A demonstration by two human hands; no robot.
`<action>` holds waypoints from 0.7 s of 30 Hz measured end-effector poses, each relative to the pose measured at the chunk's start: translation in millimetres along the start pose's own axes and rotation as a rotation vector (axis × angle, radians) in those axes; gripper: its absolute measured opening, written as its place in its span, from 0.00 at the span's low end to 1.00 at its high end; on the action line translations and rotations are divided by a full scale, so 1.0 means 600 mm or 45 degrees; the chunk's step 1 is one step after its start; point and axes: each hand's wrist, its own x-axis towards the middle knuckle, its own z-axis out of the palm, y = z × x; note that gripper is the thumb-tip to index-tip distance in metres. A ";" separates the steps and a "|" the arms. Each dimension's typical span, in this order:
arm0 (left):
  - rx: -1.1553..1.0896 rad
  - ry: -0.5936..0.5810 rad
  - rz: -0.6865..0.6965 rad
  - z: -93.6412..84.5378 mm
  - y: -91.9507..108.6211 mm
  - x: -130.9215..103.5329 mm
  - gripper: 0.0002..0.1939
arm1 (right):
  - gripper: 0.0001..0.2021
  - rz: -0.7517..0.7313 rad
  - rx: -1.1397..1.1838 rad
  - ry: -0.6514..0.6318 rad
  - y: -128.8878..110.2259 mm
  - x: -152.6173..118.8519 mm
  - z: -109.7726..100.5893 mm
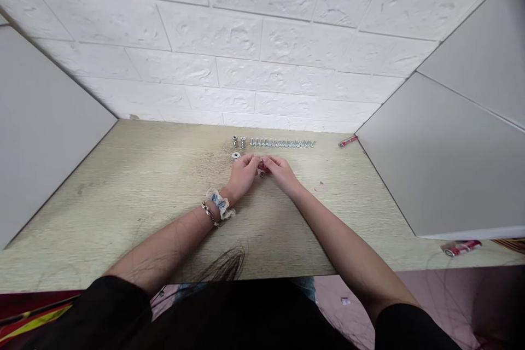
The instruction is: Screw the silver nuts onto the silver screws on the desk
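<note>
My left hand (245, 174) and my right hand (282, 173) meet at the middle of the wooden table (164, 175). The fingers of both are pinched together around a small metal piece (261, 162), too small to make out. Just below the fingertips is a round metal part (262, 174). A metal piece with a wide round top (235, 156) stands beside my left hand. Behind it are two upright bolts with nuts (243, 141). A long row of several silver screws (283, 143) runs to the right of them.
A red battery-like cylinder (348, 141) lies at the back right, another (462, 248) near the front right edge. Small reddish scraps (321, 182) lie right of my right hand. A white brick wall (238, 71) stands behind, with grey panels at both sides.
</note>
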 end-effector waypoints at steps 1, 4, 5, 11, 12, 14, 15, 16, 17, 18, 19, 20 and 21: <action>0.007 0.004 -0.002 0.000 0.001 0.000 0.14 | 0.21 0.001 0.010 0.004 -0.001 -0.001 0.000; 0.024 0.018 -0.012 -0.001 0.001 0.000 0.15 | 0.19 -0.017 0.039 0.006 -0.001 -0.001 0.000; 0.027 0.023 -0.014 -0.001 0.000 0.000 0.15 | 0.19 -0.024 0.046 0.002 0.000 -0.001 0.000; 0.037 0.040 -0.011 -0.001 -0.007 0.003 0.15 | 0.17 -0.033 0.069 -0.014 0.006 0.001 -0.003; 0.038 0.044 -0.013 -0.001 -0.007 0.003 0.15 | 0.17 -0.035 0.068 -0.012 0.006 0.001 -0.002; 0.034 0.052 -0.016 -0.002 -0.005 0.003 0.15 | 0.17 -0.040 0.070 -0.002 0.005 0.001 -0.002; 0.028 0.058 -0.015 -0.002 -0.004 0.002 0.15 | 0.17 -0.042 0.076 0.002 0.005 0.002 -0.002; 0.018 0.062 -0.014 -0.002 -0.002 0.002 0.16 | 0.17 -0.043 0.086 0.006 0.005 0.002 -0.002; 0.007 0.063 -0.014 -0.002 -0.001 0.001 0.16 | 0.18 -0.044 0.098 0.010 0.005 0.003 -0.002; -0.003 0.063 -0.017 -0.002 0.000 0.001 0.16 | 0.18 -0.045 0.108 0.011 0.006 0.003 -0.002; -0.013 0.061 -0.022 -0.002 0.002 0.000 0.15 | 0.17 -0.047 0.117 0.013 0.006 0.004 -0.003; -0.021 0.060 -0.027 -0.002 0.003 0.000 0.15 | 0.17 -0.051 0.121 0.014 0.007 0.004 -0.003; -0.028 0.057 -0.031 -0.002 0.004 0.000 0.15 | 0.17 -0.055 0.124 0.015 0.007 0.005 -0.004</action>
